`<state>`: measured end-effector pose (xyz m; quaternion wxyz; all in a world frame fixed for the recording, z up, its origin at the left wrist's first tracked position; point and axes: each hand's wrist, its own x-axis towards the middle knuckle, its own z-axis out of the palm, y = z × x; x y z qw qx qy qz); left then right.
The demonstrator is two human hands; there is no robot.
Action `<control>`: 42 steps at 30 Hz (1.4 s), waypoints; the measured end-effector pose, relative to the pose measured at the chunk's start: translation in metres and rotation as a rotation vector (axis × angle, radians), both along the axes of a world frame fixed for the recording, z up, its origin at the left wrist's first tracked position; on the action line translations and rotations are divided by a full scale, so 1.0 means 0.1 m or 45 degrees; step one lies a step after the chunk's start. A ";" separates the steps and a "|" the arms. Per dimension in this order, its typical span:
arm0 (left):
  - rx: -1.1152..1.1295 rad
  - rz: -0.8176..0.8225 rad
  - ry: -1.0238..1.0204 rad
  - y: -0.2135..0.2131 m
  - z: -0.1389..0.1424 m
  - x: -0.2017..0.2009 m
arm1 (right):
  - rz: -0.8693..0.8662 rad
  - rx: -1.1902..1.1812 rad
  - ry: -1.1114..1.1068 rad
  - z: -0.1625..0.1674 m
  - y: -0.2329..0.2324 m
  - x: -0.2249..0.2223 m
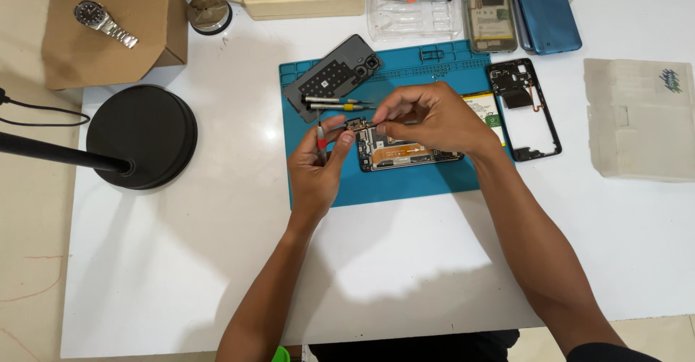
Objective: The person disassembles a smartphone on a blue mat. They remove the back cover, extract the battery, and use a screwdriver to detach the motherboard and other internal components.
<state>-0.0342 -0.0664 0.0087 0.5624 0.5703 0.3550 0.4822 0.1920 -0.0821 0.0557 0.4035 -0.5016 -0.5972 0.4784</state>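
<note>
now both hands pinch a flat, open phone [405, 152].

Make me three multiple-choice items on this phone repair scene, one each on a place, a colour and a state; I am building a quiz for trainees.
1. Where does the wristwatch lie?
A. on the cardboard box
B. on the mat
C. on the lamp base

2. What colour is the work mat?
A. red
B. teal blue
C. yellow

3. In what state is the phone under the hands?
A. sealed
B. opened, with its inner parts showing
C. wrapped

Key: 1 A, the watch rests on top of the brown box at upper left. 2 B, the mat under the left hand and right hand is teal blue. 3 B, its back cover lies apart on the mat and the board is bare.
</note>
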 end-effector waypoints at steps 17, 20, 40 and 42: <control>-0.055 -0.099 -0.101 -0.08 -0.11 0.05 | -0.094 0.076 0.168 0.09 -0.04 -0.08; -0.082 -0.150 -0.159 -0.13 -0.10 0.09 | -0.115 0.092 0.156 0.07 -0.04 -0.11; -0.134 -0.100 -0.095 -0.20 -0.11 0.13 | -0.090 0.126 0.057 0.11 -0.08 -0.18; -0.115 -0.104 -0.089 -0.21 -0.10 0.13 | -0.120 0.134 -0.017 0.12 -0.11 -0.21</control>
